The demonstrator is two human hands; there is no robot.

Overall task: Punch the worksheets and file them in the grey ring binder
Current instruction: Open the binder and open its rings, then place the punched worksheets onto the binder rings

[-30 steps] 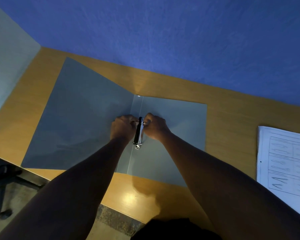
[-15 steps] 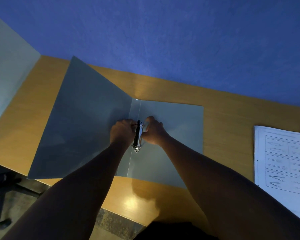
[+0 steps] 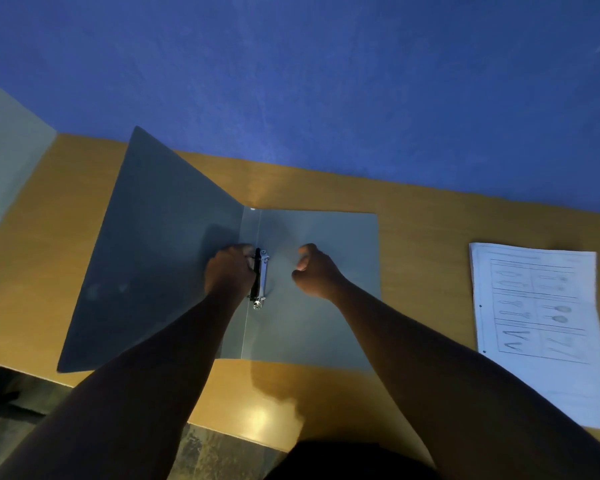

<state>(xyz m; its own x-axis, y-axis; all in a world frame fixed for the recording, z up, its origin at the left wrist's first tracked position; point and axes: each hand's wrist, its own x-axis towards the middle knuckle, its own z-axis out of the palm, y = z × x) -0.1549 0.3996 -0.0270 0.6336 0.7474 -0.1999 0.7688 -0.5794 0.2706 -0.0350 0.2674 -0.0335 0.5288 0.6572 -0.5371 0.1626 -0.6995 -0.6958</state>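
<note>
The grey ring binder (image 3: 326, 306) lies open on the wooden desk, its left cover raised at a slant. Along its spine sits the metal ring mechanism (image 3: 261, 278). My left hand (image 3: 227, 270) rests at the left side of the mechanism with its fingers curled against it. My right hand (image 3: 314, 268) hovers over the right cover, apart from the mechanism, fingers curled and holding nothing. The worksheets (image 3: 541, 317), white printed pages with two small holes showing along the left edge, lie in a stack at the right of the desk.
The wooden desk (image 3: 426, 237) stands against a blue wall (image 3: 326, 81). A pale panel (image 3: 4, 161) closes the left side. The desk's front edge runs close below the binder, with dark floor (image 3: 21, 420) beyond it at lower left.
My right hand has let go of the ring mechanism and moved away to the right. My left hand has stayed at the mechanism. The view has shifted slightly.
</note>
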